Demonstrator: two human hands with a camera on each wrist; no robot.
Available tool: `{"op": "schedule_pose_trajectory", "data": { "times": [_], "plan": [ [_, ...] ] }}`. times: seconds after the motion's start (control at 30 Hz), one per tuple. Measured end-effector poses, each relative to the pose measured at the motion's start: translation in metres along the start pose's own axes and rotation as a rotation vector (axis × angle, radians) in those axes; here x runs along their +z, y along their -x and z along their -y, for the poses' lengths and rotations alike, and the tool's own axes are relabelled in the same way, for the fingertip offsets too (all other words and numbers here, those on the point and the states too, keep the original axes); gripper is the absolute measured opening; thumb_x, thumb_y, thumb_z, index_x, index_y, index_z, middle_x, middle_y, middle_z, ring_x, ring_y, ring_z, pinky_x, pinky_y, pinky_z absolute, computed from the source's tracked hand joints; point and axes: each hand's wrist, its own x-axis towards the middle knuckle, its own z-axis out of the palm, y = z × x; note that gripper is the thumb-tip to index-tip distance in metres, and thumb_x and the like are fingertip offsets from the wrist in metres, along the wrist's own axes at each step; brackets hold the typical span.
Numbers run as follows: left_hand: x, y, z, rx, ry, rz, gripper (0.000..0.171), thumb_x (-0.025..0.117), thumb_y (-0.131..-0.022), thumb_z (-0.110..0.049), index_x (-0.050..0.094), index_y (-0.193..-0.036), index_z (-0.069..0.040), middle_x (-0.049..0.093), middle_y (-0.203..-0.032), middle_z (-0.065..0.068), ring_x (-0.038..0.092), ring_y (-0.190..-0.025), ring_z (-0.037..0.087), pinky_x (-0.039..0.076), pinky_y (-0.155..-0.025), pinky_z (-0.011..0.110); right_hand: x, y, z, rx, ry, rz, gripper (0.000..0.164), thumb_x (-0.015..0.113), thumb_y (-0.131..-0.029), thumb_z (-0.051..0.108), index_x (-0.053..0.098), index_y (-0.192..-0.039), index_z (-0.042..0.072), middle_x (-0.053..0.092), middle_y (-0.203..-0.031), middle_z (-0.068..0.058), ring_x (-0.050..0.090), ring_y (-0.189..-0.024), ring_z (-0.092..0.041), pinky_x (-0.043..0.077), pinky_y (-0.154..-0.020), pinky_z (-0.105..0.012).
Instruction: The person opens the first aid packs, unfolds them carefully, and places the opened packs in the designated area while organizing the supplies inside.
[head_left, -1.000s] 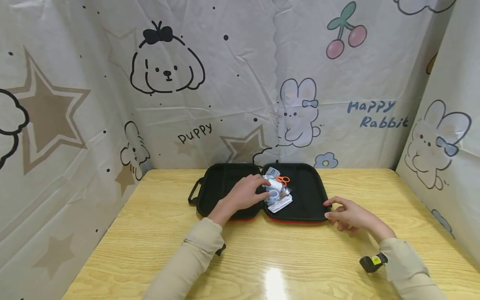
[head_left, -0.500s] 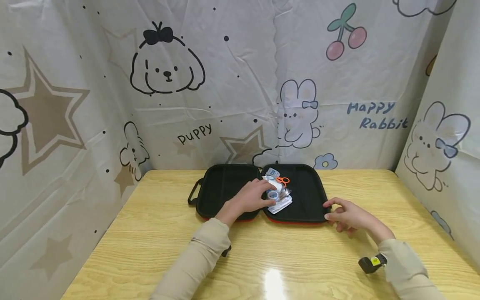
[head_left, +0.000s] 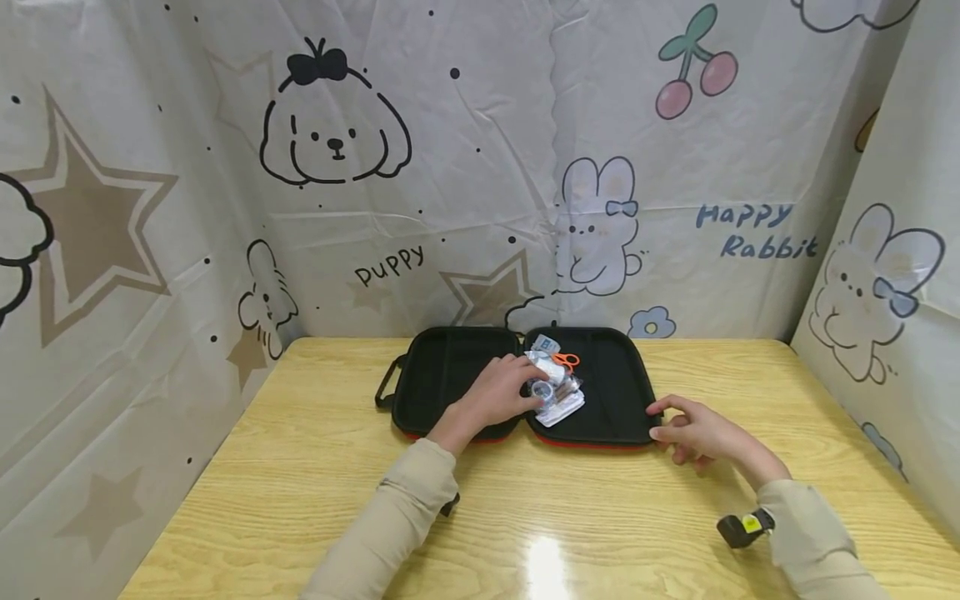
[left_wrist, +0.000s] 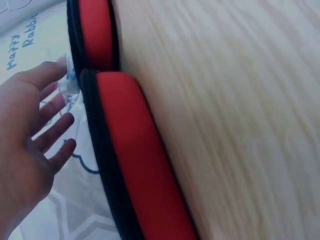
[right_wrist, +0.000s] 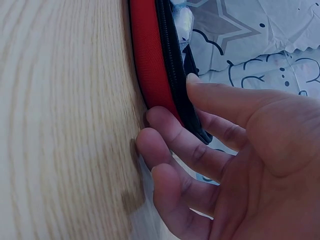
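A black-lined zip case (head_left: 618, 387) with a red outer shell lies open flat on the table. Small first-aid items sit along the inner side of its right half. Among them are orange-handled scissors (head_left: 568, 361), white flat packets (head_left: 562, 410) and a blue-and-white packet (head_left: 546, 344). My left hand (head_left: 491, 396) reaches over the hinge and pinches a clear-wrapped tape roll (head_left: 542, 392) between thumb and fingers. In the left wrist view, clear plastic (left_wrist: 70, 90) shows by the fingertips. My right hand (head_left: 701, 432) holds the case's near right corner, thumb on the zipped rim, fingers by the red side.
The case's left half (head_left: 427, 379) has a black carry handle (head_left: 387, 387). Beneath is a wooden table (head_left: 585, 517). A printed cloth backdrop (head_left: 480, 167) rises right behind the case and along both sides.
My left hand moved right over the items, then drew back slightly left; the tape roll shifted left with it and tilted. The right hand stayed at the case corner.
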Motion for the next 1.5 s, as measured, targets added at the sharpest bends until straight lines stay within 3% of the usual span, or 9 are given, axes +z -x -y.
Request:
{"op": "schedule_pose_trajectory", "data": {
  "times": [0.4, 0.83, 1.5],
  "plan": [
    [-0.013, 0.014, 0.02, 0.022, 0.016, -0.08, 0.032, 0.07, -0.091, -0.042, 0.073, -0.117, -0.024, 0.065, -0.119, -0.004, 0.058, -0.107, 0.014, 0.046, -0.089, 0.034, 0.002, 0.001, 0.002, 0.005, 0.014, -0.012, 0.054, 0.065, -0.097, 0.027, 0.04, -0.14, 0.007, 0.066, -0.09, -0.009, 0.057, -0.062, -0.018, 0.041, -0.047, -0.028],
    [-0.032, 0.047, 0.048, -0.042, 0.091, -0.126, 0.027, 0.069, -0.092, -0.038, 0.074, -0.114, -0.021, 0.065, -0.116, -0.005, 0.06, -0.101, 0.014, 0.049, -0.091, 0.035, 0.001, 0.001, 0.001, 0.002, 0.023, -0.011, 0.056, 0.066, -0.096, 0.029, 0.039, -0.141, 0.008, 0.066, -0.091, -0.007, 0.057, -0.062, -0.018, 0.042, -0.047, -0.027],
    [-0.05, 0.099, 0.091, -0.047, 0.123, -0.193, 0.027, 0.072, -0.092, -0.029, 0.073, -0.115, -0.014, 0.064, -0.112, 0.001, 0.065, -0.094, 0.019, 0.054, -0.084, 0.037, 0.002, 0.0, 0.0, -0.012, 0.025, 0.002, 0.057, 0.065, -0.097, 0.029, 0.038, -0.142, 0.006, 0.066, -0.095, -0.009, 0.058, -0.064, -0.019, 0.043, -0.048, -0.027]
  ]
}}
